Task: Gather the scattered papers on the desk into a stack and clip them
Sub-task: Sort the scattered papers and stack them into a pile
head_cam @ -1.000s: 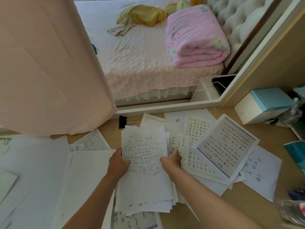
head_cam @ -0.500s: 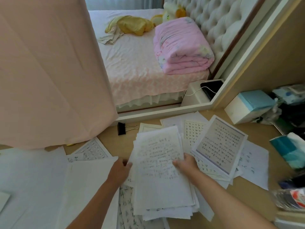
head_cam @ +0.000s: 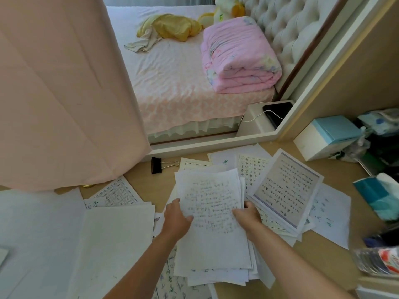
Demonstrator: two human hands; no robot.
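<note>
A loose stack of handwritten sheets lies in the middle of the wooden desk. My left hand grips its left edge, thumb on the top sheet. My right hand grips the right edge the same way. More written sheets are fanned out to the right, partly under the stack. Other papers and large white sheets lie to the left. A black binder clip with silver handles rests on the desk behind the stack, apart from both hands.
A pink curtain hangs over the desk's left rear. A white and blue box, a teal tissue pack and bagged items crowd the right edge. Beyond the desk's rear ledge is a bed with a folded pink quilt.
Both hands have shifted the stack to the right and squared it between them. The view has swung left, so the clip and the loose sheets now sit further right in frame.
</note>
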